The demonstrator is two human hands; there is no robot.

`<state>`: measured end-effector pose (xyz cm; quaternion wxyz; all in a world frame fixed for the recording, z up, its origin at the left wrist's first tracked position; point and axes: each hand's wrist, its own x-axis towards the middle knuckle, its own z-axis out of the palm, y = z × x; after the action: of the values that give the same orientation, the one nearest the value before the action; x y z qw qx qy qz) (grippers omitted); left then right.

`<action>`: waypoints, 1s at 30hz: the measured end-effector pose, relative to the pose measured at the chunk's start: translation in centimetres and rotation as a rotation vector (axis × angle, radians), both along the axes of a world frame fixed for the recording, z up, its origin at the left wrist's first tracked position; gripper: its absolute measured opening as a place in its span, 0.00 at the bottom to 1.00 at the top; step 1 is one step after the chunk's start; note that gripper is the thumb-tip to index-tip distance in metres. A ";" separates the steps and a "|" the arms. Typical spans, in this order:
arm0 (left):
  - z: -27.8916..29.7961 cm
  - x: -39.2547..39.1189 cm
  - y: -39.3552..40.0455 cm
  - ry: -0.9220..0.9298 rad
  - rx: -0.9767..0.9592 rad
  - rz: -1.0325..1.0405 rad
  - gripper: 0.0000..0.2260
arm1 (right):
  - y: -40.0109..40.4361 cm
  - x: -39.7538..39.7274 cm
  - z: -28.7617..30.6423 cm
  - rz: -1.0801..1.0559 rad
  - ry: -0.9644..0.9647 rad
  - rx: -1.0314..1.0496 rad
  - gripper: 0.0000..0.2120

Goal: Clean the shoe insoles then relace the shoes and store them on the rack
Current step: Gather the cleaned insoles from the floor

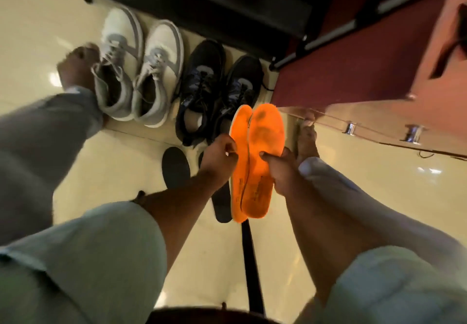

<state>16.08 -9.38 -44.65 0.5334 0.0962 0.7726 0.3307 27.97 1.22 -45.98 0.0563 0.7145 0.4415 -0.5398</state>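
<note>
Your left hand (219, 152) and right hand (279, 169) grip the stained insoles (255, 161) — cleaning barely begun, lacing and racking still ahead.

- Open floor (30, 20) lies left of the white shoes (136, 70); a bare foot (75, 68) touches the left one
- The white shoes and the black shoes (214, 91) stand in a row along the dark rack (202, 0), closing off its lower front
- Dark insoles (175, 169) lie on the floor just before the black pair
- The wooden cabinet (379, 83) walls the right side; another foot (307, 141) rests beside it
- Bare floor shows right, below the cabinet
</note>
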 end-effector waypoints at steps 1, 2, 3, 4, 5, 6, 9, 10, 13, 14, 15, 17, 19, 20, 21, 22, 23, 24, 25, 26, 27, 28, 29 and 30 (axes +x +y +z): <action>1.9 -1.0 -0.5 -0.002 0.011 0.057 0.07 | -0.3 -0.7 1.9 -0.012 0.051 -0.035 0.16; 4.0 -2.1 -1.0 -0.005 0.034 0.119 0.10 | -0.8 -1.6 4.0 0.000 0.106 -0.061 0.16; 5.8 -3.1 -1.5 -0.012 0.061 0.180 0.12 | -1.2 -2.3 5.9 -0.008 0.167 -0.078 0.15; 7.3 -3.9 -1.9 -0.020 0.082 0.232 0.13 | -1.5 -2.8 7.4 -0.008 0.234 -0.090 0.14; 9.0 -4.9 -2.5 -0.013 0.103 0.266 0.13 | -2.0 -3.6 9.2 -0.021 0.307 -0.088 0.14; 10.4 -5.6 -3.0 -0.010 0.124 0.287 0.13 | -2.4 -4.1 10.6 -0.025 0.358 -0.085 0.15; 15.3 -7.7 -4.3 0.053 0.194 0.352 0.15 | -3.6 -5.9 15.3 -0.057 0.473 -0.002 0.16; 16.9 -8.2 -4.7 0.078 0.229 0.379 0.15 | -3.9 -6.3 16.9 -0.069 0.497 0.059 0.16; 20.6 -9.2 -5.4 0.105 0.315 0.460 0.12 | -4.3 -7.2 20.5 -0.133 0.566 0.174 0.16; 21.5 -9.5 -5.4 0.099 0.345 0.488 0.11 | -4.3 -7.6 21.3 -0.142 0.611 0.187 0.15; 22.5 -9.8 -5.0 0.092 0.378 0.502 0.11 | -4.2 -7.8 22.2 -0.149 0.668 0.189 0.15; 24.1 -10.3 -3.8 0.076 0.422 0.506 0.12 | -3.7 -8.5 23.4 -0.130 0.776 0.160 0.18; 25.3 -11.0 -2.4 0.045 0.456 0.494 0.11 | -2.9 -9.2 24.4 -0.124 0.815 0.166 0.20; 25.7 -11.4 -1.5 0.026 0.469 0.483 0.11 | -2.2 -9.5 24.7 -0.145 0.818 0.178 0.21; 26.0 -11.9 -0.7 0.013 0.477 0.470 0.11 | -1.6 -9.9 24.9 -0.177 0.814 0.190 0.22; 25.8 -12.5 0.2 0.001 0.479 0.459 0.10 | -1.0 -10.4 24.9 -0.205 0.805 0.200 0.22; 25.6 -13.0 1.0 -0.007 0.481 0.450 0.10 | -0.3 -10.8 24.8 -0.229 0.797 0.205 0.23; 25.2 -13.4 1.6 -0.015 0.486 0.444 0.12 | 0.2 -11.2 24.7 -0.240 0.791 0.209 0.24; 24.5 -14.0 2.3 -0.038 0.495 0.443 0.14 | 0.7 -11.9 24.4 -0.239 0.781 0.212 0.24; 23.9 -14.4 2.8 -0.053 0.511 0.439 0.15 | 1.2 -12.5 24.0 -0.231 0.777 0.210 0.24; 23.0 -15.1 3.4 -0.064 0.521 0.442 0.16 | 1.7 -13.4 23.3 -0.222 0.771 0.204 0.23; 22.3 -15.6 4.0 -0.064 0.518 0.447 0.16 | 2.3 -14.2 22.9 -0.210 0.766 0.203 0.22; 21.6 -16.0 4.7 -0.052 0.507 0.450 0.15 | 3.0 -14.8 22.6 -0.194 0.756 0.207 0.21; 20.7 -16.9 5.3 -0.005 0.493 0.443 0.13 | 3.7 -15.8 21.8 -0.178 0.752 0.198 0.20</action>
<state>-0.82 -4.07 -23.98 0.4111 0.0511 0.6701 0.6159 12.12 4.96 -24.22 -0.2254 0.5046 0.4174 -0.7214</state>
